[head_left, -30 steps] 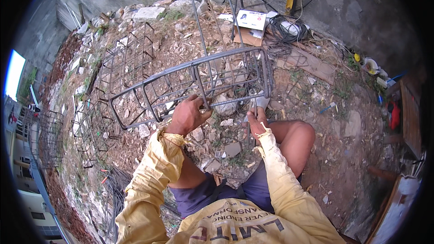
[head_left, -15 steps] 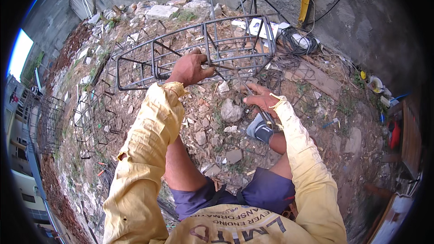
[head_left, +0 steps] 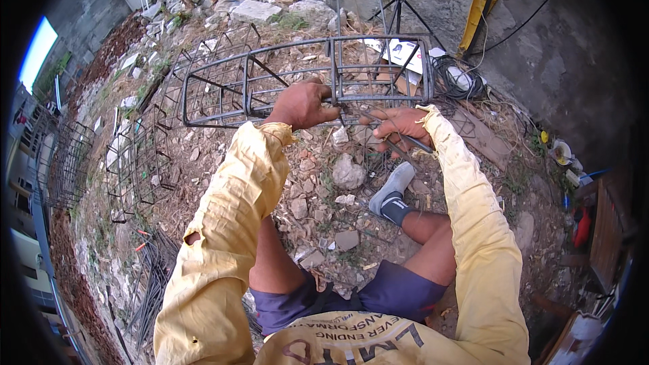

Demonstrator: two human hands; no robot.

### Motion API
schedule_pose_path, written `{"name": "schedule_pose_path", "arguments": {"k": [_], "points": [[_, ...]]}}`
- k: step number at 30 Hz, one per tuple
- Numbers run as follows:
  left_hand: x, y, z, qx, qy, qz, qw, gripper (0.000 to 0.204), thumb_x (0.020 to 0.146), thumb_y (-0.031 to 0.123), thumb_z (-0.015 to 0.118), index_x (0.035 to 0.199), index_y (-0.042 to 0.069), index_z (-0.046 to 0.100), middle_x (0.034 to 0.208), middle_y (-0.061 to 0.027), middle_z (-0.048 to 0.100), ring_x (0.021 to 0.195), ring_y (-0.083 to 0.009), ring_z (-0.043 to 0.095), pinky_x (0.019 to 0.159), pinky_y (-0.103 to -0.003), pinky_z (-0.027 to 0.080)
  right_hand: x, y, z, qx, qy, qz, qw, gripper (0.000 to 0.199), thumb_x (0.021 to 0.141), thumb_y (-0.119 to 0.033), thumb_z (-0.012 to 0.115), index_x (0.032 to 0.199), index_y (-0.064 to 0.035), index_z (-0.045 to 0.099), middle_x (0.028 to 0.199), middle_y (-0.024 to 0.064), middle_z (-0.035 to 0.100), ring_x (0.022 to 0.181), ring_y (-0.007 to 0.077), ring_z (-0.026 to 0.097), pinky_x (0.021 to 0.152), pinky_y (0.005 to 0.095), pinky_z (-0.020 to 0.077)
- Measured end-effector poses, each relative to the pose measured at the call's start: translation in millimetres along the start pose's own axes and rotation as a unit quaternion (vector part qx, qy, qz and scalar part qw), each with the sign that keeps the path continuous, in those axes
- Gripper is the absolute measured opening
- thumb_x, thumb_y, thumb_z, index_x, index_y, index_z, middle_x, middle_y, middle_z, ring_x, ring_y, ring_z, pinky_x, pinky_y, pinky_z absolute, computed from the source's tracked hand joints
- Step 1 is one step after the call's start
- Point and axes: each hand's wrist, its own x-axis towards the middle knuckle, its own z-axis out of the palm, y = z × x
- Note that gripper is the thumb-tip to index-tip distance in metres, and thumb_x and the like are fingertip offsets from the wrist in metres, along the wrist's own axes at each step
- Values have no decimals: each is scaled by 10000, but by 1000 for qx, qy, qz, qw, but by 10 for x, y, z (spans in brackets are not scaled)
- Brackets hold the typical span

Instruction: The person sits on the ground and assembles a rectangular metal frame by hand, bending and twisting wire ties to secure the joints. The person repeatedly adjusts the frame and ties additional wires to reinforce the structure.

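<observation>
A long cage of steel rebar (head_left: 333, 61), with bars joined by square stirrups, lies across the ground in front of me. My left hand (head_left: 302, 103) is closed on its near side, thumb and fingers at a joint of stirrup and bar. Just right of it, my right hand (head_left: 400, 124) is wrapped round a pair of pincers (head_left: 418, 142), whose dark handles stick out below the palm. The pincers' jaws point toward the joint by my left fingers; whether they grip a tie wire there is too small to tell.
Stones and rubble (head_left: 348, 172) cover the ground. More rebar cages (head_left: 138, 162) lie to the left, near a bundle of loose rods (head_left: 152, 284). A coil of black cable (head_left: 446, 78) and a tripod (head_left: 399, 0) are by the wall. A wooden piece (head_left: 604, 233) stands at right.
My right hand has turned and risen closer to the near bar, its pincers swinging to the right. The left hand stays at the cage joint. The view has shifted slightly.
</observation>
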Motion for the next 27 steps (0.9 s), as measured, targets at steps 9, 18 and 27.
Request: {"name": "schedule_pose_path", "arguments": {"k": [9,18,27], "points": [[39,-18,-10,22,5,-2,1000,456,803,507,641,1007,108,725,1073,-148,639,984,-328,647,851,-446,536,29,-217,-46,-82,55,25,995,607,955,-303,579,1471,-59,374,992,93,620,764,186,669,596,346,581],[68,20,1,39,22,-29,999,457,809,521,635,999,116,726,1038,-133,640,937,-334,660,810,-460,540,320,295,-58,-309,185,-38,932,520,940,-497,574,778,-4,599,536,74,576,472,181,595,487,351,469],[201,-44,5,24,30,-23,999,453,795,505,638,976,101,731,1034,-129,659,929,-346,659,811,-453,529,606,620,-149,-334,246,-123,902,605,911,-555,552,1006,30,673,917,284,659,925,437,640,853,501,479]]}}
